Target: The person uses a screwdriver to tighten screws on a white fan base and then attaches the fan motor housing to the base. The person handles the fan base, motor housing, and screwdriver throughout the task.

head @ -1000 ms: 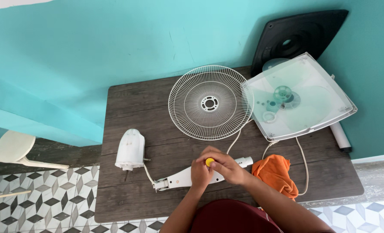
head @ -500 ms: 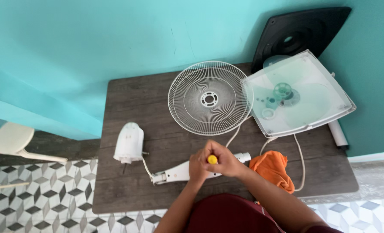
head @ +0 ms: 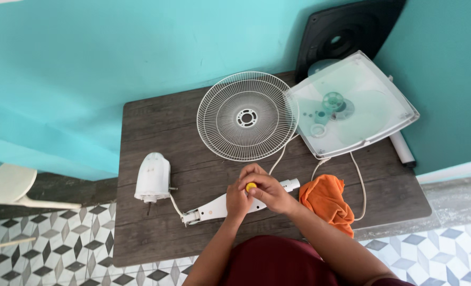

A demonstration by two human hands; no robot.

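table [head: 156,127]: wood-grain boards, grey-brown, matt and weathered-looking
fan grille [head: 247,116]: thin wire painted white, slight sheen
fan motor housing [head: 152,177]: white plastic, smooth, softly glossy
fan stand arm [head: 209,208]: white plastic, smooth
screwdriver handle [head: 251,186]: yellow plastic, smooth
rag [head: 326,200]: orange cloth, matt, crumpled
square fan base [head: 384,103]: translucent pale plastic, smooth, faintly shiny
black panel [head: 347,32]: dark moulded plastic, matt
cord [head: 359,185]: white, smooth sheath
wall [head: 113,53]: turquoise paint, matt
floor [head: 50,254]: patterned tile, smooth, low sheen
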